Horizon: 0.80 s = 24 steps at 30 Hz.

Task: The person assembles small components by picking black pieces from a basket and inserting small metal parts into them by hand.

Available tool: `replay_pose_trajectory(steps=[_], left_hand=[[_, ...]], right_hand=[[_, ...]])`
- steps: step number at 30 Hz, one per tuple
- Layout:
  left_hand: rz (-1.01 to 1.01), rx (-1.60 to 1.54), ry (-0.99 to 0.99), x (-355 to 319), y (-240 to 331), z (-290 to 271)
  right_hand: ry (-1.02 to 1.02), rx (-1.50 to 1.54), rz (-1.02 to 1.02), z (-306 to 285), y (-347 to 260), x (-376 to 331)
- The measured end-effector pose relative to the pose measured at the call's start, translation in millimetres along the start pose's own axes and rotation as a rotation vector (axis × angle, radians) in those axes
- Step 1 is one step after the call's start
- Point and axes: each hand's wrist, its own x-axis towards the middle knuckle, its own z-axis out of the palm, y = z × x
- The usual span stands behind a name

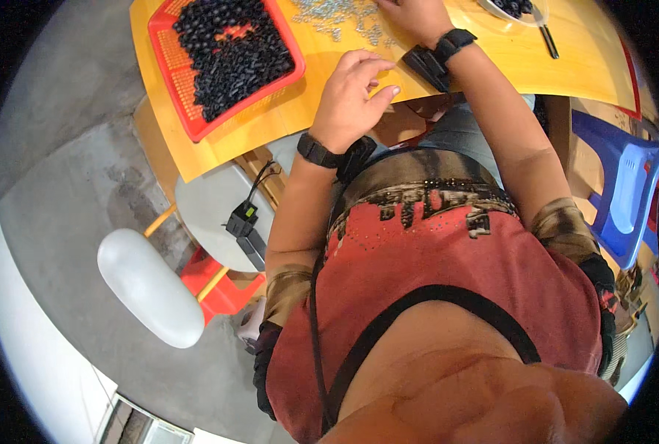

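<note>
My left hand point(355, 96) hovers by the near edge of the yellow table point(270, 118), thumb and fingers apart, with nothing visible in it. Farther in, my right hand point(418, 18) reaches over the table beside scattered small silvery metal pieces point(337, 16). Its fingertips run up to the upper edge of the picture, so what they hold, if anything, is hidden. Left of both hands, a red plastic basket point(184, 85) contains many small black parts point(244, 66), some round and some narrow. Each wrist wears a black strap with a dark box.
A clear bowl point(539, 15) with black parts stands at the far right, beside a black pen point(549, 42). A grey round-topped stool point(204, 200) carries a black cabled device point(244, 222) on my left. On my right stands a blue plastic chair point(625, 177).
</note>
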Motion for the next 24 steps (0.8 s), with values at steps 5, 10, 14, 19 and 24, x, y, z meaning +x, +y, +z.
replay_pose_trajectory(steps=[5,10,14,19,24], left_hand=[[0.001,-0.086,0.024,-8,7,-8],[-0.076,-0.212,0.005,-23,6,-27],[-0.136,-0.300,-0.013,-40,13,-62],[-0.216,-0.088,0.127,-61,-3,-134],[-0.456,0.047,0.045,-25,-17,-203]], right_hand=[[-0.034,-0.026,0.107,-6,-1,0],[0.029,-0.005,0.159,-9,-5,-9],[0.021,0.047,0.151,-30,-14,-27],[-0.141,0.276,0.293,-31,-16,-77],[-0.222,0.388,0.242,-23,-39,-90]])
